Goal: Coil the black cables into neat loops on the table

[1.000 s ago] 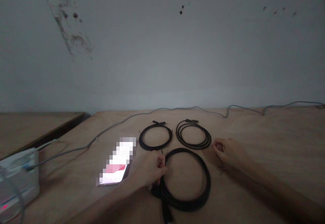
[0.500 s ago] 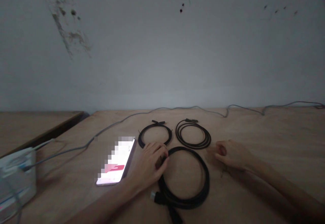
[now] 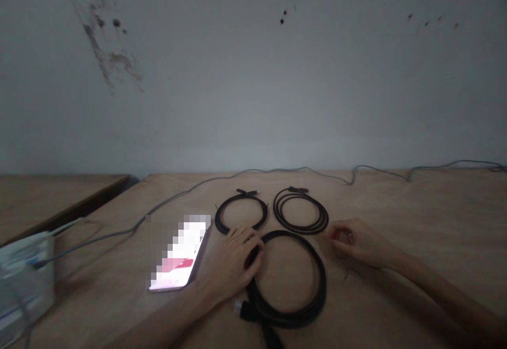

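Note:
A thick black coiled cable [image 3: 322, 280] lies nearest me, with a silver-tipped plug [image 3: 246, 310] at its lower left. Around the coil's upper left side, my left hand [image 3: 240, 259] is closed, thumb and fingers wrapped on the strands. To the right of this coil, my right hand [image 3: 354, 241] rests low over the table with its fingertips pinched together; what they hold, if anything, is too small to make out. A thin dark wire-like strand [image 3: 351, 272] shows just under that hand. Behind lie two more coils, a left black cable [image 3: 222, 225] and a right black cable [image 3: 325, 217].
A lit phone [image 3: 188, 248] lies left of my left hand. Further left stands a white box-like item [image 3: 43, 285] with a cord plugged in. The long grey cord [image 3: 170, 199] runs along the table's back to the right, before a stained wall [image 3: 253, 85].
My right hand has moved slightly left, towards the near coil, and its fingertips have come together. My left hand stays on the coil. The view has shifted a little.

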### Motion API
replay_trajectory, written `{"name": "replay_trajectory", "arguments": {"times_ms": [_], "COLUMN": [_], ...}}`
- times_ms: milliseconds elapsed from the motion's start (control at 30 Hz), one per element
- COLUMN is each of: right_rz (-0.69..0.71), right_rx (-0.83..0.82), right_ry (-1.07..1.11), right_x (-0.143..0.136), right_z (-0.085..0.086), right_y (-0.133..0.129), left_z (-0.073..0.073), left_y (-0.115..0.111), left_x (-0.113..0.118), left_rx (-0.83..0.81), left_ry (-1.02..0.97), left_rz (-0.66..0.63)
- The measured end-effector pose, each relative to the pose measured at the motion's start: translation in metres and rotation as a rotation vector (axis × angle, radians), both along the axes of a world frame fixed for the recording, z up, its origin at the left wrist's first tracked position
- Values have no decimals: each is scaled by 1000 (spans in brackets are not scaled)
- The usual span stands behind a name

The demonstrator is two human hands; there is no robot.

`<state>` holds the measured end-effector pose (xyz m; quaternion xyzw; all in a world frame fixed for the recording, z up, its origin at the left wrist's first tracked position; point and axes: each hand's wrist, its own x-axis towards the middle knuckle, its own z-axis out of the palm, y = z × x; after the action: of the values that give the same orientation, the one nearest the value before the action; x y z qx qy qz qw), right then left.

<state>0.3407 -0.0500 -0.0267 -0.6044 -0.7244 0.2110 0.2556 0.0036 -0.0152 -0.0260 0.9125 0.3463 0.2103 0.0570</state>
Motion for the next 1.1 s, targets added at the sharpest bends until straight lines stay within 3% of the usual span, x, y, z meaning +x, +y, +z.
{"name": "replay_trajectory", "arguments": {"times_ms": [167, 333, 500, 833, 967, 1100], "right_rz": [7, -58, -30, 80, 138, 39], "right_rx": [-12, -30, -26, 99, 120, 124], "right_ry": [377, 592, 753, 200, 194, 199], "right_x": [-18, -34, -38, -35, -33, -20], "right_z": [-8, -21, -27, -29, -21, -6], "right_y": [-4, -3, 1, -8, -10, -9], "left_z": [0, 0, 0, -3, -3, -2], "left_y": [0, -1, -2, 0, 0, 0], "left_x": [0, 0, 0, 0, 1, 1], "left_rx": [-5, -7, -12, -19, -19, -24], "left_ry": [-4, -11, -18, -30, -25, -26], "left_rz": [-6, -7, 1, 8, 13, 7]}}
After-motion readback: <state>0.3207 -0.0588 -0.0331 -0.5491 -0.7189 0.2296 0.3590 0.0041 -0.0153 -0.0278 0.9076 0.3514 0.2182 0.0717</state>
